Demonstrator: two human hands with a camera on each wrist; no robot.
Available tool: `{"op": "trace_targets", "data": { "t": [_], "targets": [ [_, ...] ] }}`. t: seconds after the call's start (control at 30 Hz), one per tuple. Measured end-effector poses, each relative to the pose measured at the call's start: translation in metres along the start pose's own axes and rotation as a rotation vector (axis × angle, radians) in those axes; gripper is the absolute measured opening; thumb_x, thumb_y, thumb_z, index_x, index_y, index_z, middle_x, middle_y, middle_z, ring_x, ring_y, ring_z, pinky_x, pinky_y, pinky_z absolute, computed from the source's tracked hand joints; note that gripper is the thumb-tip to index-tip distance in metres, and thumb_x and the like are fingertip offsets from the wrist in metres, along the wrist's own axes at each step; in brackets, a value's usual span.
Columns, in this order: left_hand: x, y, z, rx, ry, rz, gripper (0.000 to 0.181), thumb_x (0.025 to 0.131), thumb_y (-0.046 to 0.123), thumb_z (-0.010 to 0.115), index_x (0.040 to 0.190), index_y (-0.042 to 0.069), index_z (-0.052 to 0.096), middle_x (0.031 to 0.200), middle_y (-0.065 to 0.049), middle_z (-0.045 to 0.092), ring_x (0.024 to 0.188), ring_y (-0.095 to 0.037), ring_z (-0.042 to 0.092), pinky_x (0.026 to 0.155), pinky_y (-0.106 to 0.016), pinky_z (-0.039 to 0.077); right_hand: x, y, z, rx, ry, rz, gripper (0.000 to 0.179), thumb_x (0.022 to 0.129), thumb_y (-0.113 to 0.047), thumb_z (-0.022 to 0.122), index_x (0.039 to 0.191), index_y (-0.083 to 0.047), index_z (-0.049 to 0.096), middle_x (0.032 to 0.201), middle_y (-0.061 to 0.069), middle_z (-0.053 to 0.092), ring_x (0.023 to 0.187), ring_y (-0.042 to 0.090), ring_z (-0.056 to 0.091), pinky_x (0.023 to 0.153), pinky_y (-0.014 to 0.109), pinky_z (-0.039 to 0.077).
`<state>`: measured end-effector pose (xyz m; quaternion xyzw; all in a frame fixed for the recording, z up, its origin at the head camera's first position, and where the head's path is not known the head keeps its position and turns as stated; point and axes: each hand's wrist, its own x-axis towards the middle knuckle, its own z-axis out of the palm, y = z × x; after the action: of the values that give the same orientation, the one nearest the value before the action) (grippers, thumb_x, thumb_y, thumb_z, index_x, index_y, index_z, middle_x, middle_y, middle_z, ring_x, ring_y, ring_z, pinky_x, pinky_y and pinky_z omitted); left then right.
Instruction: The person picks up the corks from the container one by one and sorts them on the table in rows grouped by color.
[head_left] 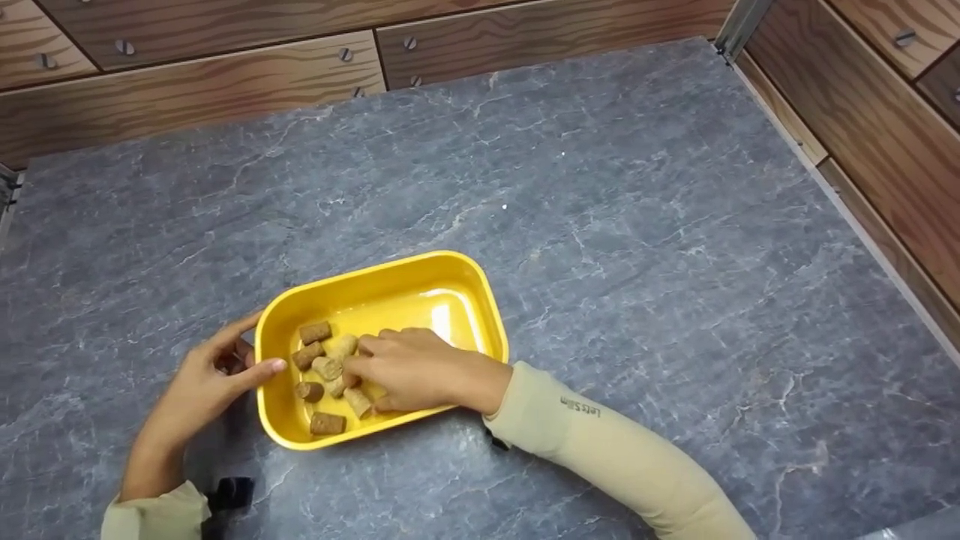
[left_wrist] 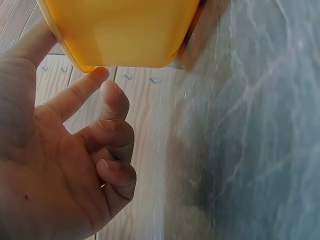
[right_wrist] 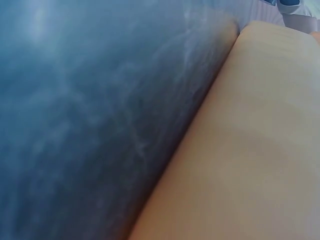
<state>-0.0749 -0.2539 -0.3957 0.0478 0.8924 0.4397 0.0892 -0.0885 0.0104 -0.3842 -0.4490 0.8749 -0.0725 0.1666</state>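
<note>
Corks [head_left: 327, 424] risked scattering, I judged: they lay bunched at the right hand [head_left: 412, 371], and a hard push might have slid the yellow tub [head_left: 382, 292], whose rim the left hand [head_left: 201, 386] pinched between thumb and forefinger. Tub contents: darker and paler corks, mostly in its left half; right fingers were bent, could not tell whether gripping any

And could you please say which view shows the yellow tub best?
The head view, as it looks down into the tub, showing most of it. The left wrist view catches only part of its outside; the right wrist view shows none of it.
</note>
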Motion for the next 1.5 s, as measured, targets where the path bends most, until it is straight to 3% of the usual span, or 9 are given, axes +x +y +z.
{"op": "trace_targets", "data": {
  "t": [0.27, 0.9, 1.23, 1.5],
  "targets": [
    [0.003, 0.001, 0.000, -0.015, -0.006, 0.002, 0.061, 0.084, 0.013, 0.073, 0.140, 0.007, 0.050, 0.078, 0.001, 0.053, 0.066, -0.010, 0.046, 0.058, -0.021, 0.039, 0.000, 0.003, -0.001, 0.031, -0.005, -0.005, 0.028, 0.089, -0.029, 0.065, 0.116, -0.027, 0.057, 0.109, -0.005, 0.057, 0.095, 0.014, 0.055, 0.080, 0.030, 0.048],
    [0.000, 0.002, -0.001, -0.032, -0.027, -0.037, 0.063, 0.086, 0.014, 0.072, 0.142, 0.006, 0.047, 0.081, -0.001, 0.053, 0.068, -0.010, 0.046, 0.060, -0.021, 0.040, -0.001, 0.003, -0.001, 0.061, -0.081, 0.007, 0.039, 0.087, -0.039, 0.070, 0.120, -0.025, 0.056, 0.112, -0.005, 0.055, 0.102, 0.014, 0.053, 0.089, 0.031, 0.044],
    [0.000, -0.001, 0.001, -0.034, -0.018, -0.033, 0.062, 0.086, 0.015, 0.072, 0.142, 0.007, 0.048, 0.081, -0.001, 0.053, 0.068, -0.011, 0.046, 0.060, -0.021, 0.039, -0.007, 0.006, -0.009, 0.107, -0.018, 0.014, 0.037, 0.089, -0.034, 0.067, 0.122, -0.023, 0.056, 0.104, -0.005, 0.055, 0.097, 0.013, 0.051, 0.092, 0.030, 0.045],
    [0.000, 0.000, 0.001, -0.030, -0.019, -0.022, 0.060, 0.086, 0.016, 0.072, 0.141, 0.007, 0.049, 0.081, -0.001, 0.053, 0.068, -0.010, 0.045, 0.059, -0.022, 0.038, -0.019, 0.013, -0.024, 0.184, 0.040, 0.045, 0.040, 0.089, -0.037, 0.068, 0.125, -0.024, 0.055, 0.105, -0.005, 0.056, 0.094, 0.012, 0.050, 0.081, 0.026, 0.044]
  ]
}}
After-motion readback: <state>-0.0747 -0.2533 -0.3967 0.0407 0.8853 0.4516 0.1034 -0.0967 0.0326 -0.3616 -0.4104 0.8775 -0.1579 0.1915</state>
